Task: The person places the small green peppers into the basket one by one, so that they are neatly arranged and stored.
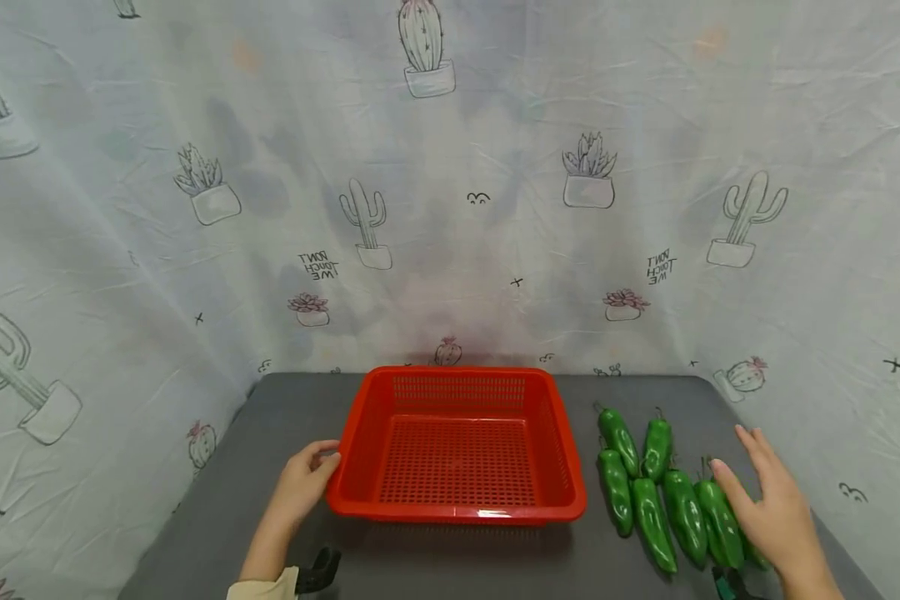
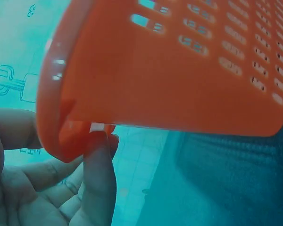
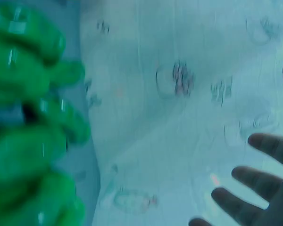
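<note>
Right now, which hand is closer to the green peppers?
The right hand, hanging by the right end of the green peppers; the left hand is beyond the red basket, gripping its left rim.

Left hand (image 1: 311, 477) is curled into a pinch, left thumb (image 2: 100, 179) set opposite the left fingers (image 1: 322, 448); left forearm (image 1: 266, 542) angled behind them. Right hand (image 1: 776, 504) is held loose, right fingers (image 3: 259, 182) extended and spread, right thumb (image 1: 732, 485) splayed away from them.

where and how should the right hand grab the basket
Probably midway along the right rim of the basket, coming from the right, through the gap beside the peppers. The rim juts outward, giving an edge to hook, and the left hand pinches the opposite side.
</note>
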{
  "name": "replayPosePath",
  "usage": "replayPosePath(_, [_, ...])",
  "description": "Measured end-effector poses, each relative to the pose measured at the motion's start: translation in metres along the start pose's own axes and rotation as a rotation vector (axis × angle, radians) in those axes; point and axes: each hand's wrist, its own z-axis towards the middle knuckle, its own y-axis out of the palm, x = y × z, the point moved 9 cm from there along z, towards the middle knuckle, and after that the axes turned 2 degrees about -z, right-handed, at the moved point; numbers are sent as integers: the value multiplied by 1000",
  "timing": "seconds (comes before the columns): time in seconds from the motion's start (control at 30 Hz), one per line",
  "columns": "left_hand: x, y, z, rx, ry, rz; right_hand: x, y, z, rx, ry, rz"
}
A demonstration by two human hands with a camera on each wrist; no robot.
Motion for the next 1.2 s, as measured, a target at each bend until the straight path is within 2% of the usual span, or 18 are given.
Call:
replayPosePath(0.07, [-2, 2, 0, -29, -31, -106, 16, -7, -1, -23, 7, 14])
replayPosePath(0.13, [-4, 4, 0, -58, -58, -188, 33, -12, -2, -50, 47, -3])
replayPosePath(0.33, [-10, 8, 4, -133, -111, -275, 94, -19, -11, -102, 224, -91])
replayPosePath(0.4, [-12, 8, 5, -160, -116, -295, 114, -12, -16, -181, 292, -79])
replayPosePath(0.53, [-16, 10, 5, -212, -128, -324, 143, 8, -25, -406, 414, -78])
replayPosePath(0.6, [-17, 10, 6, -230, -133, -336, 150, 17, -28, -488, 433, -83])
replayPosePath(0.73, [-15, 11, 7, -254, -124, -341, 158, 27, -27, -553, 425, -98])
replayPosePath(0.83, [-14, 11, 7, -250, -120, -340, 162, 36, -26, -582, 413, -74])
replayPosePath(1.0, [-16, 12, 7, -222, -149, -343, 164, 52, -25, -634, 389, -21])
replayPosePath(1.2, [-16, 12, 6, -218, -153, -346, 162, 60, -20, -624, 379, -36])
